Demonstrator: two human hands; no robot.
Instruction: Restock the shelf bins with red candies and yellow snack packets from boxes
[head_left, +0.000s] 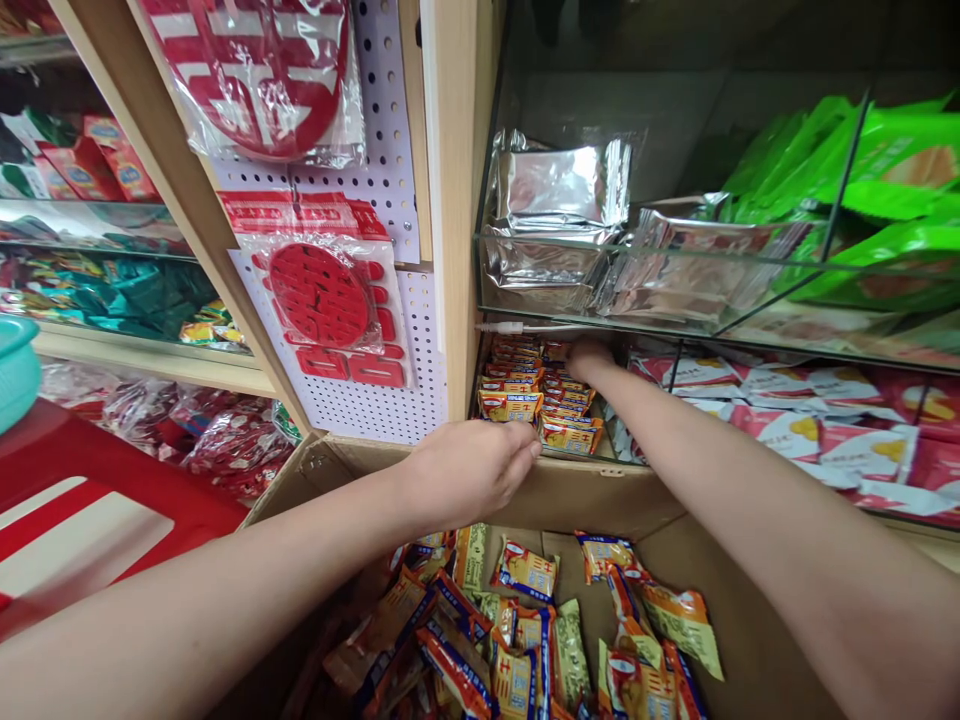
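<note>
My left hand (476, 465) is closed, its fingers curled together just above the cardboard box's back edge, at the front of the lower shelf. Whatever it may hold is hidden. Deep in that shelf compartment is my right hand (590, 362), behind the rows of packed snacks; its fingers are out of sight. Small orange-yellow snack packets (570, 434) stand in two tight rows between my hands. Below them, the open cardboard box (600, 497) holds several loose snack packets (529, 570) of the same look, some with yellow-green sides showing.
Silver packets (562, 185) and green bags (900, 160) fill the glass shelf above. Pink-and-white packets (780, 430) lie right of my right arm. Red paper decorations (322, 295) hang on a pegboard. A red stool (105, 500) bears a teal basin (15, 370) at left.
</note>
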